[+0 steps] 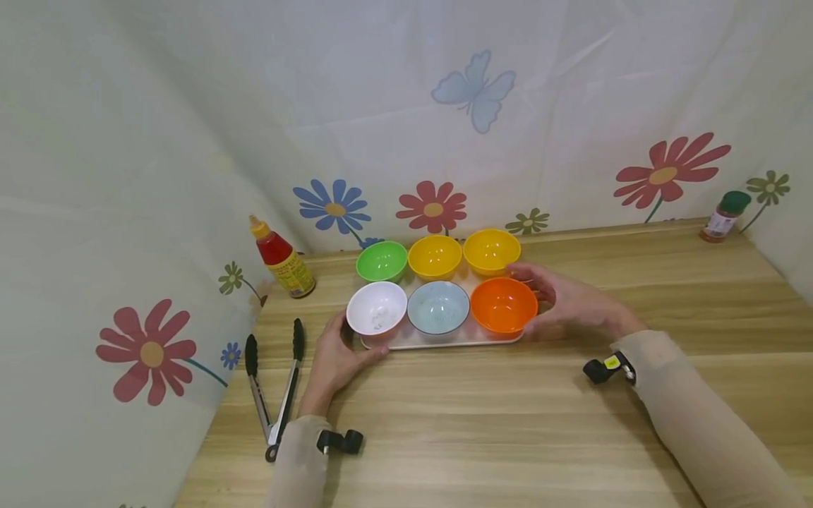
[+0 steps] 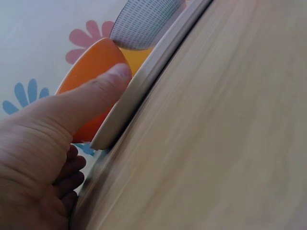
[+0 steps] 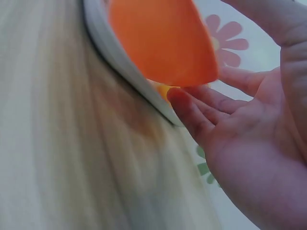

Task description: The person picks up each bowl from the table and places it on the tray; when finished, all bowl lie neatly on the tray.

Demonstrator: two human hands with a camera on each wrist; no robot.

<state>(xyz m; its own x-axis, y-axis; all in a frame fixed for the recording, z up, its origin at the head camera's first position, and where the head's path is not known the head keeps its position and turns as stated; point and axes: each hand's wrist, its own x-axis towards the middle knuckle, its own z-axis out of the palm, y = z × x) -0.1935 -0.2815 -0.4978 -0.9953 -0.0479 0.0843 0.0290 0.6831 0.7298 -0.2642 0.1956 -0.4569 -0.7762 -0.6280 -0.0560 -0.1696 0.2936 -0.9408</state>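
Observation:
A pale tray (image 1: 444,343) holds bowls in two rows. In front stand a white-lined bowl with an orange outside (image 1: 377,309), a light-blue patterned bowl (image 1: 438,307) and an orange bowl (image 1: 504,306). A green bowl (image 1: 382,262) and two yellow bowls (image 1: 435,257) are behind. My left hand (image 1: 336,358) is at the tray's left front corner. Its straight thumb (image 2: 98,91) overlaps the tray edge and white-lined bowl, while its fingers hang loosely beyond the end. My right hand (image 1: 571,302) is spread around the orange bowl's right side, fingertips close to the tray end.
Metal tongs with black tips (image 1: 274,395) lie spread at the left. A red sauce bottle with a yellow cap (image 1: 284,261) stands behind them. At the far right back is a small green-capped jar (image 1: 724,217). Flower-printed cloth (image 1: 559,127) borders the wooden table (image 1: 483,423).

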